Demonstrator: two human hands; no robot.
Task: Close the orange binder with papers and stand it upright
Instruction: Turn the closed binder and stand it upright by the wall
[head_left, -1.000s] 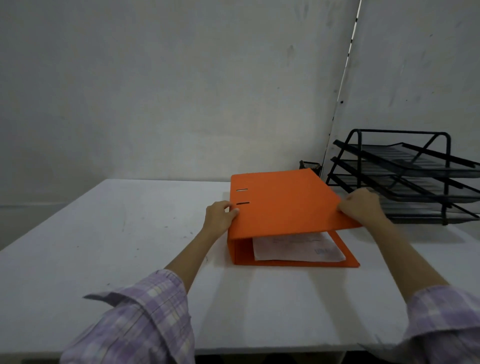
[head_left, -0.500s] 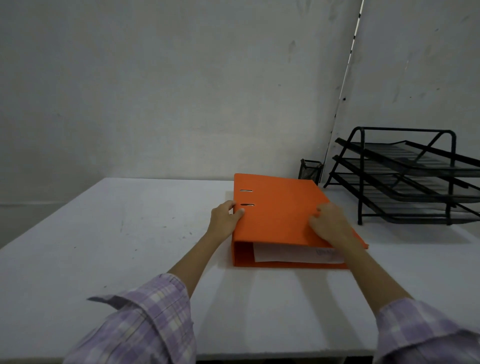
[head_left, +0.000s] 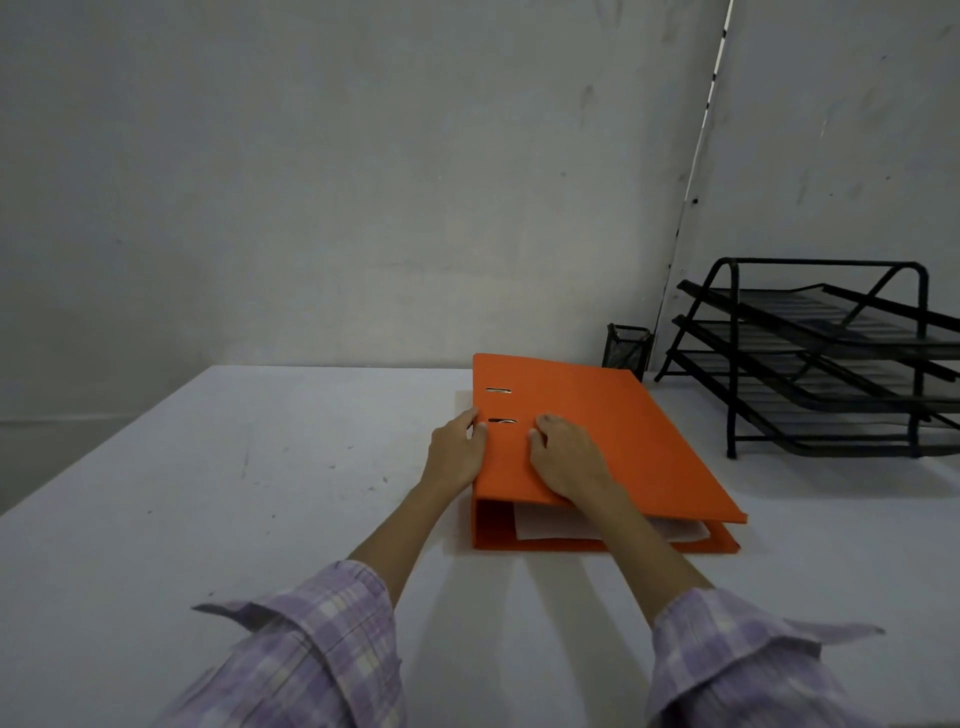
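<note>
The right hand (head_left: 569, 462) has slid from the cover's free edge toward the spine, pressing flat, fingers spread, on the orange binder (head_left: 613, 441). The left hand (head_left: 457, 452) is cupping the spine beside it, so closing is looking finished and standing it up is remaining.

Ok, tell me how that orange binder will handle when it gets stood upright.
The orange binder looks stiff: its cover stays flat under the right hand. The wide spine suggests it would probably stand steadily. The papers look few, so it is likely light, and the cover may gape open when lifted.

no readable text, labels or numbers
</note>
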